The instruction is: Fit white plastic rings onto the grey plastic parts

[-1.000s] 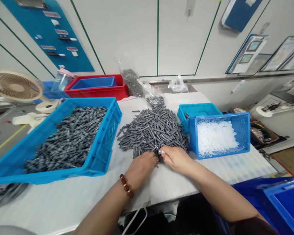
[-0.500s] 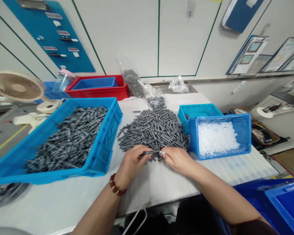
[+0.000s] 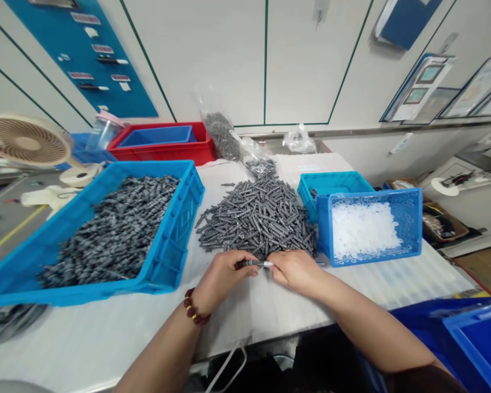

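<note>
Just in front of a heap of grey ribbed rod-like parts (image 3: 262, 215), my left hand (image 3: 225, 275) pinches one grey ribbed rod (image 3: 249, 263) between thumb and fingers, lying level. My right hand (image 3: 292, 267) is closed at the other end, where a small white piece (image 3: 267, 264) sits on or against the rod's tip. How far the white piece goes over the tip is hidden by the fingers. To the right, a tilted blue bin (image 3: 413, 224) holds many small white translucent pieces (image 3: 364, 229).
A large blue crate (image 3: 188, 218) on the left is filled with similar grey parts. Behind the right bin stands a teal bin (image 3: 335, 177). Plastic bags (image 3: 223, 134), a red bin (image 3: 204, 150) and a fan (image 3: 27, 141) are at the back; blue crates (image 3: 474, 338) stand lower right.
Both hands have come slightly nearer to me, off the heap's front edge, with the rod and white piece still between them. The view has shifted a little.
</note>
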A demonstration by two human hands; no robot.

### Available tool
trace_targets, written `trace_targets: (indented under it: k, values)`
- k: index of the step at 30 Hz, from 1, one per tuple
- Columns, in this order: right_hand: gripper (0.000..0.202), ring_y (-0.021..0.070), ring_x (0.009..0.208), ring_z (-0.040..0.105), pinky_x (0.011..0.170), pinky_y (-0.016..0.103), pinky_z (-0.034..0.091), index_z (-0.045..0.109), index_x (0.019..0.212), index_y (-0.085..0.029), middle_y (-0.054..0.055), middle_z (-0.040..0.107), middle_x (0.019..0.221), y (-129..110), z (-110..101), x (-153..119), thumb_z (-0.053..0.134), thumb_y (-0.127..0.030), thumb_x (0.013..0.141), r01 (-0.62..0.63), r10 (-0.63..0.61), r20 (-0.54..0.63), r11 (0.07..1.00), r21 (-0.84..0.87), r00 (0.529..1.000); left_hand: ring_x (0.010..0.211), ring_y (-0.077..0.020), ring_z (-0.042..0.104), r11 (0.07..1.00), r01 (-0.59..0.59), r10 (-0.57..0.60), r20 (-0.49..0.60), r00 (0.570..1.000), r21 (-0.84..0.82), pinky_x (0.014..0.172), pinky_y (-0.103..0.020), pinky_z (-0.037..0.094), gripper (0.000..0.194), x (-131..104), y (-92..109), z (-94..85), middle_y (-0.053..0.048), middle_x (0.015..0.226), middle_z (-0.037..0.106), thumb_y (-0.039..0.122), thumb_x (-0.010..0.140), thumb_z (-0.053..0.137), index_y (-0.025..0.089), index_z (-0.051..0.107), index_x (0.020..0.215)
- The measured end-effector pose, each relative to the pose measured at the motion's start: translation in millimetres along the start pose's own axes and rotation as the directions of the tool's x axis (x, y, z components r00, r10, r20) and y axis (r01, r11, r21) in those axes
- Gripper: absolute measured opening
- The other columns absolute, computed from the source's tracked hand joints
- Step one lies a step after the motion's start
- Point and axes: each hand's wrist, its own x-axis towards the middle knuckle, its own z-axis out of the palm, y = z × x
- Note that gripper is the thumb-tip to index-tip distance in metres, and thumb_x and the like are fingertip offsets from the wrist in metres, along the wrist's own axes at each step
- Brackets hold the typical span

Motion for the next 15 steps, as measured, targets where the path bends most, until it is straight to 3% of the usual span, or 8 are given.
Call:
trace_targets:
  k: [10,15]
  values:
    - [0.030,0.0187,0.074,0.062,0.062,0.026,0.035,0.062,0.086,-0.019,0.005,0.068,0.081,-0.2,5.5,-1.2,0.040,-0.038,0.091,-0.008,0.007,-0.043,1.000,-0.015,0.999,0.070,-0.0145,0.066,0.996,-0.066,0.064,0.024,0.998,0.064,0.065,-0.021,0.049,0.012,-1.2,4.2,1.9,0.000,0.080,0.073,0.023,0.075,0.065,0.022,0.071,0.085]
    - [0.020,0.0166,0.077,0.060,0.065,0.025,0.034,0.061,0.091,-0.019,0.004,0.067,0.086,3.4,5.2,-2.1,0.042,-0.028,0.090,0.053,-0.049,-0.073,0.997,0.049,0.996,0.069,-0.0143,0.065,0.995,-0.101,0.101,0.014,0.995,0.024,0.063,-0.022,0.049,0.015,-1.6,3.0,-0.8,-0.002,0.079,0.072,0.024,0.080,0.060,0.021,0.071,0.089]
